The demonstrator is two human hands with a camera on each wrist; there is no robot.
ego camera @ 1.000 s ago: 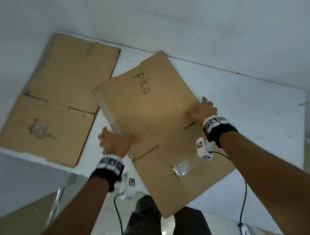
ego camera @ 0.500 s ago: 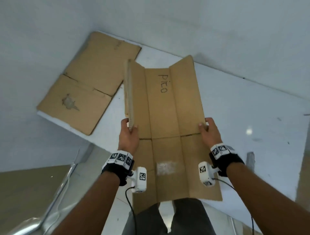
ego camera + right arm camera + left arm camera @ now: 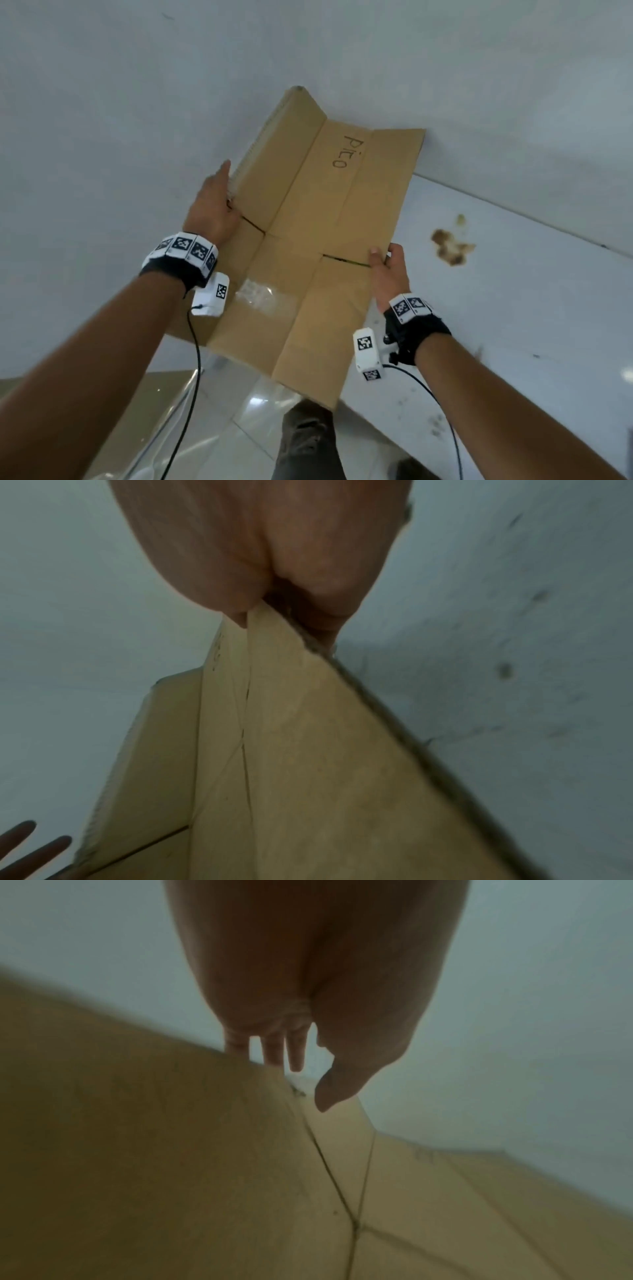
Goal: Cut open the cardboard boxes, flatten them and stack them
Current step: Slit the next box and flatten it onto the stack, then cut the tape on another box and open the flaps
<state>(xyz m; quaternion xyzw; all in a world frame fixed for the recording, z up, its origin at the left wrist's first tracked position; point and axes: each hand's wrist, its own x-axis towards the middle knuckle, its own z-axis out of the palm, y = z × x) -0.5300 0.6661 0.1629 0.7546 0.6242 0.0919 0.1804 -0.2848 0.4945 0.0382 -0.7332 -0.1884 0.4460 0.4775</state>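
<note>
Opened cardboard box (image 3: 318,240), brown, unfolded into a long creased sheet, held up in the air between both hands, partly over the white counter (image 3: 513,291) and partly past its near edge. "Pico" handwritten in black on the middle panel near the far end. Left side panel bent upward along its crease, corrugated edge showing. Slits run in from both side edges at mid length. Patch of clear tape (image 3: 257,294) on the near half.

Left hand (image 3: 212,209) at the sheet's left edge by the slit, fingers fairly straight and spread along the raised panel, thumb over the top face; left wrist view shows straight fingers (image 3: 274,1050) against the cardboard's edge, no curled grip visible. Right hand (image 3: 388,270) pinches the right edge at the other slit, thumb on top, fingers underneath; right wrist view confirms the edge clamped between thumb and fingers.

Both wrists carry black bands with marker tags and small white cameras, cables hanging. Brown stain (image 3: 450,245) on the counter right of the sheet. White wall behind. Tiled floor (image 3: 239,428) and the person's trousers below.
</note>
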